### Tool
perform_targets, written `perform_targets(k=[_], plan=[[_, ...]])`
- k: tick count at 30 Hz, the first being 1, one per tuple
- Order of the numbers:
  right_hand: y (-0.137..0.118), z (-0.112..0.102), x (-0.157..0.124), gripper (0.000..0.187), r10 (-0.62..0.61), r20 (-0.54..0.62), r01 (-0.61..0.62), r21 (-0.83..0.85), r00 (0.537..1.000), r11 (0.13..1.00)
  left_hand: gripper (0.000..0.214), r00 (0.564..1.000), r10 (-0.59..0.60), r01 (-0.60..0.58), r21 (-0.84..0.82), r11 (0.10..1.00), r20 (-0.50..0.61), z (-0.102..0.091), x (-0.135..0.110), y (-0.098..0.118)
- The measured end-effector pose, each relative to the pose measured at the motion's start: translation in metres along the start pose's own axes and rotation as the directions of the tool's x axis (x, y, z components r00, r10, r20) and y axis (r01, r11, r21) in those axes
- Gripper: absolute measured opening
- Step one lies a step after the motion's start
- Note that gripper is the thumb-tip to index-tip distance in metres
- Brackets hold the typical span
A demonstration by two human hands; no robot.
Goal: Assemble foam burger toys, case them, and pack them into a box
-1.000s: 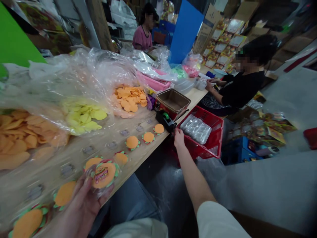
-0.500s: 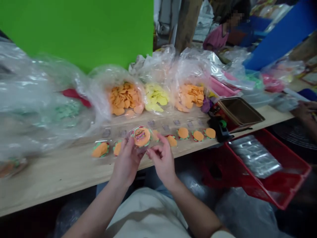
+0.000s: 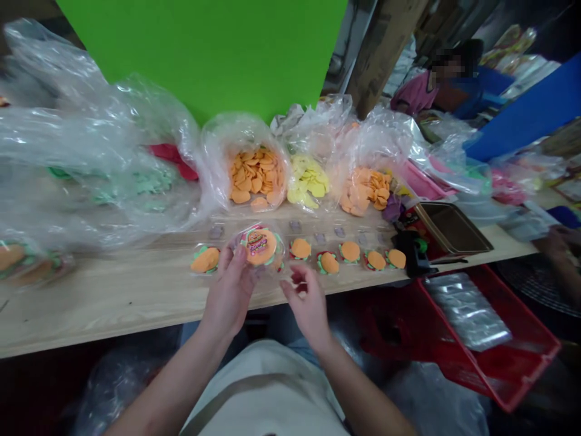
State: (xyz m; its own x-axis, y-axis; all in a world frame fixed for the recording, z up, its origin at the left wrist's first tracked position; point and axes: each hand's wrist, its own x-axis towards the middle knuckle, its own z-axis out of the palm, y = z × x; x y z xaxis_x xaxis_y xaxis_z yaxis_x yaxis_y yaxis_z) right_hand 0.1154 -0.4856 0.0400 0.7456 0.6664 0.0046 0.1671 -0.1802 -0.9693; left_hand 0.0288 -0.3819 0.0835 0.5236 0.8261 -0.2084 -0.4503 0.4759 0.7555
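Over the wooden table (image 3: 149, 303), my left hand (image 3: 231, 289) grips a clear-packed burger (image 3: 267, 252), its label (image 3: 258, 241) too blurred to read; just beside it, my right hand (image 3: 309, 303) curls, whether around anything I cannot tell; farther right sits a black tape dispenser (image 3: 414, 255).

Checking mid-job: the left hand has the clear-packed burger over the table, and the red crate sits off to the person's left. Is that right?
Not quite: in the head view, the red crate is off to the person's right. The left hand does have the clear-packed burger over the table.
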Motion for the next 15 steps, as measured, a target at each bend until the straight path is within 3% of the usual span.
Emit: perform_targets(k=[1,3,6,9,13,15], plan=[[-0.001,-0.001,-0.003,0.014,-0.029,-0.035,0.027,-0.059,0.999,0.998,0.033,1.0,0.029,-0.029,0.006,1.0,-0.012,-0.002,0.001,0.002],[-0.007,0.001,-0.006,0.012,-0.032,-0.024,0.03,-0.071,0.999,0.997,0.031,0.997,0.073,-0.072,0.028,0.997,-0.027,-0.005,0.002,0.004],[-0.018,0.016,-0.002,0.016,0.136,0.13,-0.152,0.125,0.982,0.98,0.03,0.997,0.078,-0.077,0.049,0.996,-0.008,-0.008,-0.001,0.003],[-0.025,0.033,0.007,0.02,0.261,0.221,-0.324,0.327,0.94,0.888,0.034,0.999,0.052,-0.051,0.05,0.997,-0.014,-0.013,-0.004,0.002],[-0.023,0.05,0.01,0.018,0.174,0.337,-0.322,0.456,0.925,0.83,0.038,0.998,0.047,-0.045,0.043,0.998,-0.042,-0.026,-0.009,0.013],[-0.016,0.063,0.006,0.017,0.104,0.444,-0.313,0.43,0.89,0.847,0.04,0.999,0.008,-0.005,0.055,0.998,-0.046,-0.041,-0.014,0.02]])
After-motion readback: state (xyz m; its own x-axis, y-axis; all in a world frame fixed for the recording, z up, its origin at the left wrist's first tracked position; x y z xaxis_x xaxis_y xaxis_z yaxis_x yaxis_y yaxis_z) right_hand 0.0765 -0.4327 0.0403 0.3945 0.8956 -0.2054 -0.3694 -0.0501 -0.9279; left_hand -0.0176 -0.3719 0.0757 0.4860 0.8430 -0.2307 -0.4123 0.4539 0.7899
